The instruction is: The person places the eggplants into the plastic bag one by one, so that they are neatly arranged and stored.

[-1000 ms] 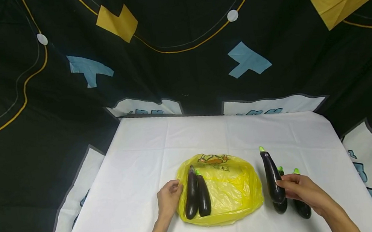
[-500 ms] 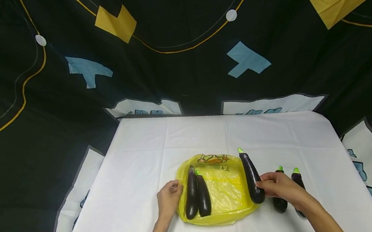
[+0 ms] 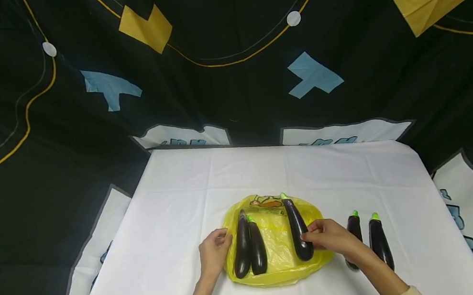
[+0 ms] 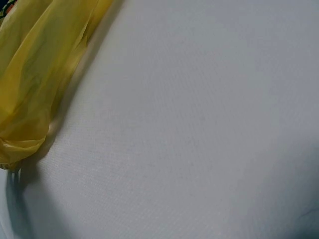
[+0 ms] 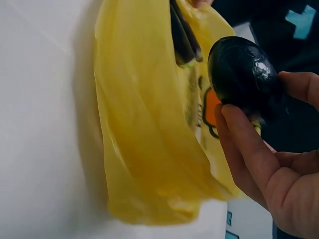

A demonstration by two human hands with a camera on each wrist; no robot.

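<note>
Two bagged eggplants point(image 3: 242, 250); two outside eggplants point(image 3: 380, 243) remain; the right hand point(image 3: 331, 237) grips another eggplant point(image 3: 295, 220), left hand point(image 3: 214, 253) apparently pinching the yellow bag point(image 3: 272, 280).

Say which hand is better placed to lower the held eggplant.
Probably the right hand: it pinches the eggplant over the yellow bag, while the left hand holds the bag's left edge.

Glare spots the held eggplant point(image 5: 241, 69), the tabletop point(image 3: 174, 211) is bright, the left-wrist view dim.
</note>
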